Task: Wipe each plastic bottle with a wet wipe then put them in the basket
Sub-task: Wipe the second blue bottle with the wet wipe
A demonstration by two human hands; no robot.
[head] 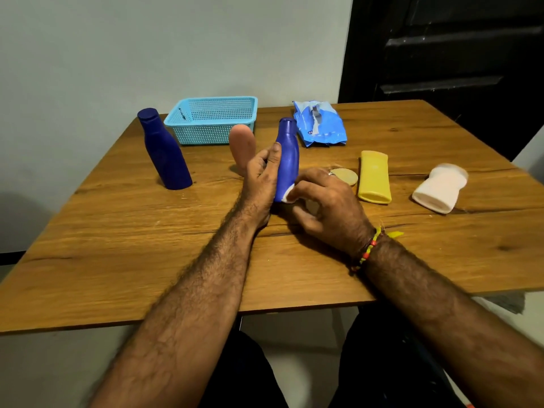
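My left hand (260,175) grips a blue plastic bottle (288,154), held upright near the table's middle. My right hand (323,201) presses a white wet wipe (288,196) against the bottle's base. A second, darker blue bottle (164,150) stands to the left. A peach bottle (242,145) stands just behind my left hand. A yellow bottle (374,176) and a white bottle (438,188) lie on their sides to the right. The light blue mesh basket (188,120) sits at the back left with nothing seen inside.
A torn blue wet-wipe pack (321,125) lies at the back, right of the basket. A round tan lid (344,175) rests behind my right hand. The wooden table (147,260) meets a pale wall; a dark door stands at the back right.
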